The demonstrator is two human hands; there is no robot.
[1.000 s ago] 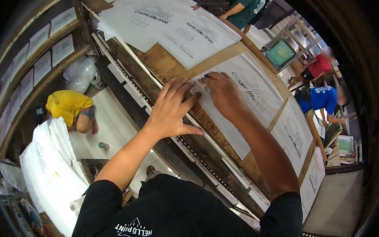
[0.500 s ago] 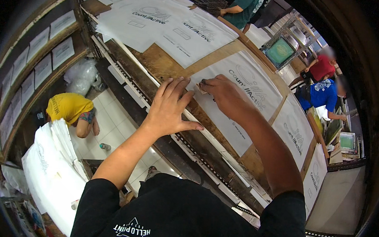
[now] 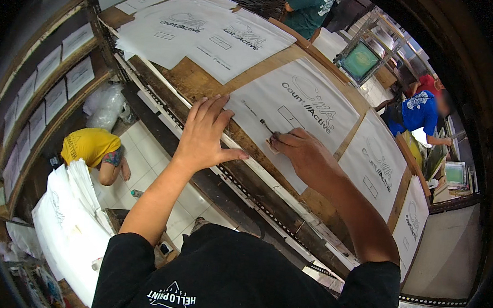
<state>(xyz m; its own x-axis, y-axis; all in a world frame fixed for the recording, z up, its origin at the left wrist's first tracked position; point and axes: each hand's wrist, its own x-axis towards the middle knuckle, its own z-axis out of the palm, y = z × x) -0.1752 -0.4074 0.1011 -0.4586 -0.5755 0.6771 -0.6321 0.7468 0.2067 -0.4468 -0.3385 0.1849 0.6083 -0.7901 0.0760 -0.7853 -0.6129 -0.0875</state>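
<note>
Left hand (image 3: pixel 205 135), fingers spread, rests by the left corner of a white printed sheet (image 3: pixel 299 111); right hand (image 3: pixel 302 153) curls over it, grip impossible to tell.

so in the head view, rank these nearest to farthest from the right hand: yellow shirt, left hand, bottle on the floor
1. Left hand: just left of the right hand
2. Bottle: lower left, on the floor
3. Yellow shirt: far left
</note>
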